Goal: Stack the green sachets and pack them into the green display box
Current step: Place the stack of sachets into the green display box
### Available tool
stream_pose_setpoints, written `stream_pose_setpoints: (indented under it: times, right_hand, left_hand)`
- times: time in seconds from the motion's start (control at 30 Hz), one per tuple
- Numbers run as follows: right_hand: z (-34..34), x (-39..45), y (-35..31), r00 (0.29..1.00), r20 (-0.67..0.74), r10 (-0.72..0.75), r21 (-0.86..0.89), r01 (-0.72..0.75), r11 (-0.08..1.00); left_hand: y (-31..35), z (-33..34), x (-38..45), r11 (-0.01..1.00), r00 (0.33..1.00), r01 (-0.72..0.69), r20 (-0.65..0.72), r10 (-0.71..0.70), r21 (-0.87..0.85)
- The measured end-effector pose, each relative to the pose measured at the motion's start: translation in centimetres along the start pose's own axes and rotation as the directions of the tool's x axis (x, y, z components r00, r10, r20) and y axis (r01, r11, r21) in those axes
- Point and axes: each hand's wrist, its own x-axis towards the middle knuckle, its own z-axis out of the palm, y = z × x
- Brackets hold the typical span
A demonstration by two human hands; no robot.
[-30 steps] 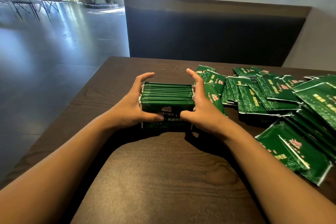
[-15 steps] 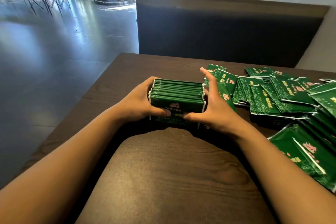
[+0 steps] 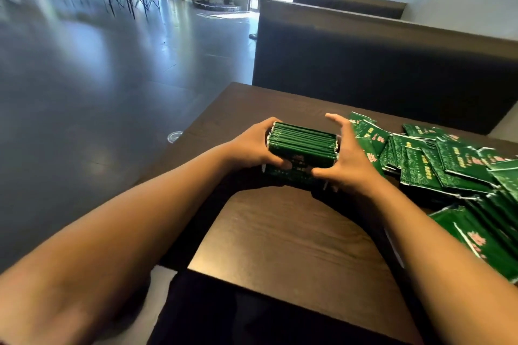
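Green sachets, packed on edge in a tight row, fill the green display box [image 3: 291,173] at centre frame on the dark wooden bench [image 3: 280,246]. The left hand [image 3: 252,145] grips the box's left end, thumb on its front. The right hand [image 3: 347,159] holds the right end, fingers spread. Loose sachets [image 3: 448,165] lie heaped at right.

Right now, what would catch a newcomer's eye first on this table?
A tight block of dark green sachets stands mid-table, squeezed between the left hand and right hand. To its right, a loose heap of green foil sachets sprawls over the dark brown wooden table.
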Motion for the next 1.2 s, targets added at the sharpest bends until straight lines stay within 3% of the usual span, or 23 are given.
stream_pose_setpoints:
  times: [0.23, 0.4, 0.73, 0.83, 0.97, 1.1, 1.2]
  right_hand:
    - [1.1, -0.2, -4.6, 0.986, 0.126, -0.108, -0.004, 0.11, 0.994]
    - [5.1, -1.9, -12.3, 0.953, 0.218, -0.21, 0.058, 0.203, 0.978]
    - [17.0, -6.5, -26.0, 0.783, 0.467, -0.41, 0.195, 0.361, 0.912]
    - [21.2, -8.2, -28.6, 0.697, 0.587, -0.412, 0.204, 0.365, 0.908]
    - [26.6, -10.6, -30.6, 0.599, 0.734, -0.319, 0.084, 0.387, 0.918]
    - [32.8, -11.9, -29.5, 0.46, 0.88, -0.117, 0.017, 0.215, 0.976]
    - [37.3, -12.7, -27.4, 0.41, 0.911, 0.038, -0.06, 0.043, 0.997]
  left_hand:
    - [0.7, -2.2, -6.4, 1.0, 0.993, 0.006, -0.114, -0.009, -0.022]
    - [0.9, -5.7, -16.2, 0.999, 0.966, 0.011, -0.259, -0.024, -0.05]
    - [-1.3, -9.2, -38.6, 0.95, 0.84, 0.026, -0.508, -0.19, -0.312]
    - [-4.3, -8.0, -44.5, 0.881, 0.788, -0.008, -0.546, -0.286, -0.474]
    - [-9.2, -4.4, -49.6, 0.723, 0.713, -0.084, -0.549, -0.437, -0.685]
    - [-13.7, -0.7, -52.4, 0.538, 0.671, -0.105, -0.459, -0.583, -0.837]
    - [-17.0, 1.5, -53.2, 0.396, 0.628, -0.133, -0.386, -0.675, -0.908]
